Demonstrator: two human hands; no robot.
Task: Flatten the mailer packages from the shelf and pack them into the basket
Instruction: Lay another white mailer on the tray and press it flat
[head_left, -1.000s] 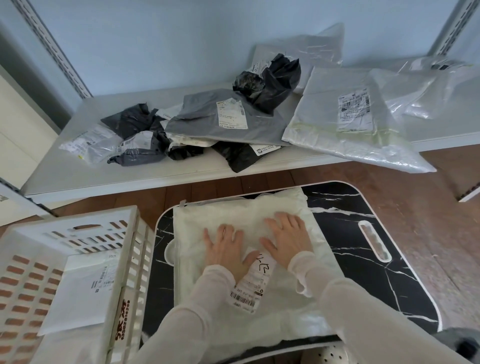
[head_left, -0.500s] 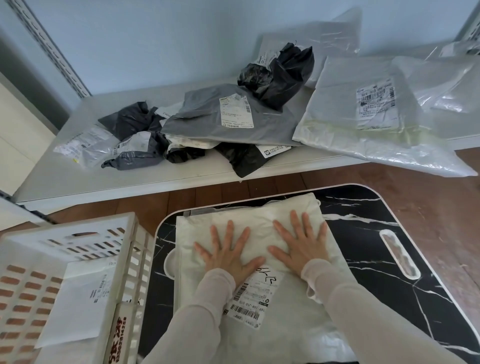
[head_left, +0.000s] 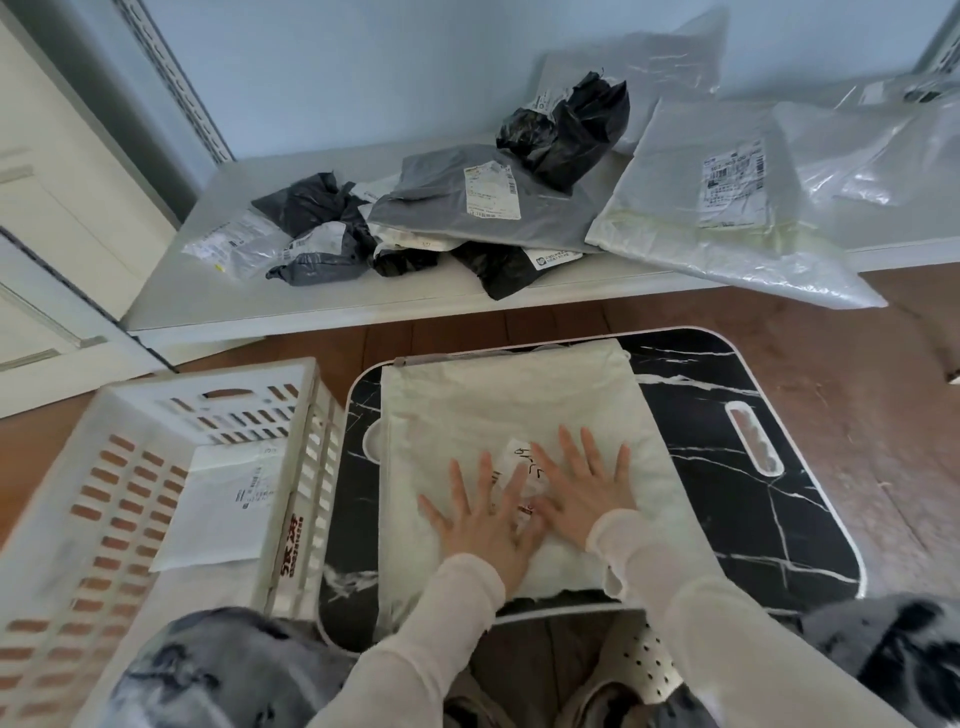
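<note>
Noted left grip palm down, fingers straight and splayed. Same for right grip, set just beside it and slightly further forward; inner edges touching or nearly so. Logged left forearm and right forearm sleeved to the wrist, converging from the lower edge.

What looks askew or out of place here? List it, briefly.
The large pale mailer overhangs the front edge of the shelf at right, its corner unsupported. The black mailer behind the grey mailer is badly crumpled. Nothing looks spilled.
</note>
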